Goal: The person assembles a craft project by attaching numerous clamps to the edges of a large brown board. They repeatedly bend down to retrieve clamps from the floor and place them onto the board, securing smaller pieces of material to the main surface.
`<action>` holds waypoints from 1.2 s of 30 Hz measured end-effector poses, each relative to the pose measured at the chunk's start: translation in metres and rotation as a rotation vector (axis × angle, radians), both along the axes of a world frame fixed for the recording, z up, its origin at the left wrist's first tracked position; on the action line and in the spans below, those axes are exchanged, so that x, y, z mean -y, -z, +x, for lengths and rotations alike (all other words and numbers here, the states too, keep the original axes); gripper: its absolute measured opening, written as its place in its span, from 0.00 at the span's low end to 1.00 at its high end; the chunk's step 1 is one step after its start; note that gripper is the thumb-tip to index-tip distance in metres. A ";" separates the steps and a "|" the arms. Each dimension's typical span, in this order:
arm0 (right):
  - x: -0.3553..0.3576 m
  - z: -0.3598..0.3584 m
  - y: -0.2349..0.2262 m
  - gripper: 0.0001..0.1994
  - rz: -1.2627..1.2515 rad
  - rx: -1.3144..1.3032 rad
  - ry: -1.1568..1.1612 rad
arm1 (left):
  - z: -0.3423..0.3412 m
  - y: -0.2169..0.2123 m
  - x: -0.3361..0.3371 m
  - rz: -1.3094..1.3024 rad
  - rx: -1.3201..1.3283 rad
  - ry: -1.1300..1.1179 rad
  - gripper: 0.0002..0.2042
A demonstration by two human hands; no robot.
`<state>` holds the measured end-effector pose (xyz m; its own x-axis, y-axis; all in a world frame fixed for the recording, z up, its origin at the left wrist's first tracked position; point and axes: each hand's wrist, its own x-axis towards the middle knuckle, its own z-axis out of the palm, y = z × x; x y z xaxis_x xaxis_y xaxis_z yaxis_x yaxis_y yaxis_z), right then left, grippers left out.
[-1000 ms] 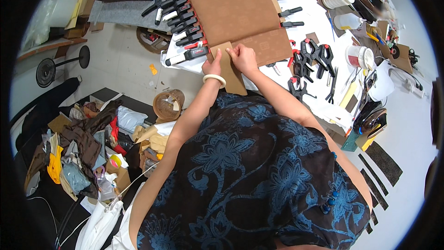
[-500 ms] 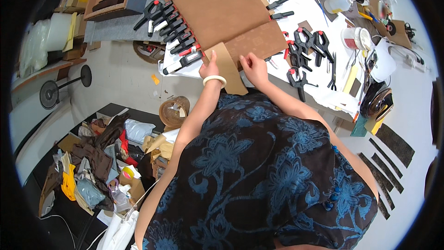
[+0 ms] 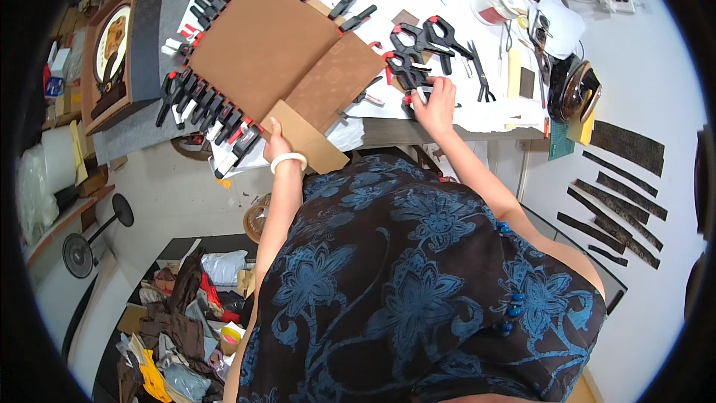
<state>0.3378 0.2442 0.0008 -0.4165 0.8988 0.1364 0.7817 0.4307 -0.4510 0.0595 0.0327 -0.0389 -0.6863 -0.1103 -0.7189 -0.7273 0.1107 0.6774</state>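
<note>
A large brown panel, leather-like, lies on the work table with a folded flap along its near right side. Black spring clamps with red jaw pads line its edges. At the panel's near corner my left hand, wearing a pale bangle, pinches a stiff tan strip against it, thumb on top. My right hand is at the table's near edge, its fingers closed round a black spring clamp that they partly cover. Several loose spring clamps lie just beyond it.
Scissors, a white tub and an iron stand or lie to the right. A box with a clock-like dial sits at the left. Below left is a heap of scraps; dark strips lie right.
My right hand has left the panel's flap and moved right to the loose clamps. My left hand still holds the tan strip. The view has swung to the right.
</note>
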 end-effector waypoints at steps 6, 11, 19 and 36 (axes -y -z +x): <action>-0.080 -0.007 0.019 0.24 0.163 0.073 -0.043 | 0.000 0.004 0.002 0.134 0.104 -0.014 0.27; -0.129 -0.047 0.021 0.30 -0.021 0.648 -0.040 | -0.004 -0.010 -0.003 0.043 0.127 -0.004 0.26; -0.144 -0.057 0.010 0.38 -0.179 0.843 -0.119 | -0.005 -0.009 0.000 0.036 0.042 -0.027 0.26; 0.022 0.006 -0.052 0.33 -1.390 -0.280 -0.192 | -0.009 -0.012 0.000 -0.025 0.150 0.004 0.27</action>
<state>0.3434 0.2217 0.0524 -0.6517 0.3022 -0.6957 0.5792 -0.3938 -0.7137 0.0500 0.0330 -0.0273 -0.5716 -0.1265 -0.8107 -0.8198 0.1295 0.5578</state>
